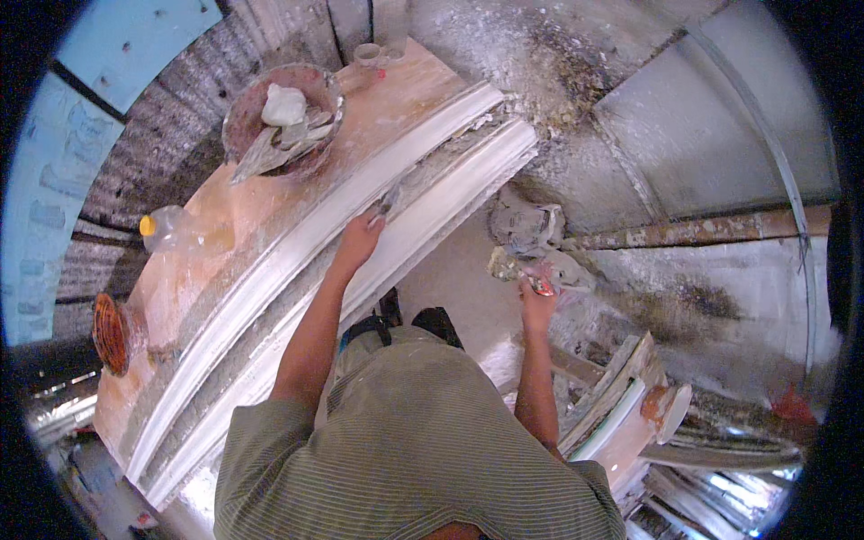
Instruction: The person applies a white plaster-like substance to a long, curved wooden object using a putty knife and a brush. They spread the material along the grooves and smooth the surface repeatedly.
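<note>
No text, label, brand, number or sign is showing legibly anywhere. The blue panel (56,216) at the left is carrying dark smudges that are forming no readable characters, and the clear bottle (184,232) with the yellow cap, lying on the tabletop (382,103), is presenting no readable lettering.

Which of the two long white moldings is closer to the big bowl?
The upper-left molding, on the same side as the bowl; the other molding runs alongside it, nearer the person's body.
</note>
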Demonstrator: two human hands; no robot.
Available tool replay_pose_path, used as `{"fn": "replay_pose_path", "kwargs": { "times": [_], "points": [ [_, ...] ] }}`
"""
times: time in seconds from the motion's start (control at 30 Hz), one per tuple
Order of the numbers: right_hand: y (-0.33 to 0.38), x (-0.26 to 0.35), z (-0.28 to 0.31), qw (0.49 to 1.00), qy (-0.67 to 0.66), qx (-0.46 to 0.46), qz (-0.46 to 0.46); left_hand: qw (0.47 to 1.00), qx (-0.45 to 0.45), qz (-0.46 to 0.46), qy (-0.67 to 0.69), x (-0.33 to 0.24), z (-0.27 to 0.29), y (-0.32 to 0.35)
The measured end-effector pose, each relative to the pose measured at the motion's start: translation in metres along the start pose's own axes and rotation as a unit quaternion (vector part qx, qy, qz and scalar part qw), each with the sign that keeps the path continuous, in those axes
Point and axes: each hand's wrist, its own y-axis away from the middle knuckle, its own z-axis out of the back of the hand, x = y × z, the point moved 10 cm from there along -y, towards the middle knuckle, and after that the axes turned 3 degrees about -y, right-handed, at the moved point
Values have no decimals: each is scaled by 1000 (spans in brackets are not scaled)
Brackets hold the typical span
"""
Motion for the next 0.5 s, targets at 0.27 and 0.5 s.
{"fn": "replay_pose_path", "kwargs": {
  "times": [0.27,0.5],
  "points": [
    [-16,-27,-27,995,50,91,-5,915,-77,338,204,83,99,213],
    [-39,-21,-120,973,-138,181,-30,892,-260,362,74,90,183,374]
  ]
}}
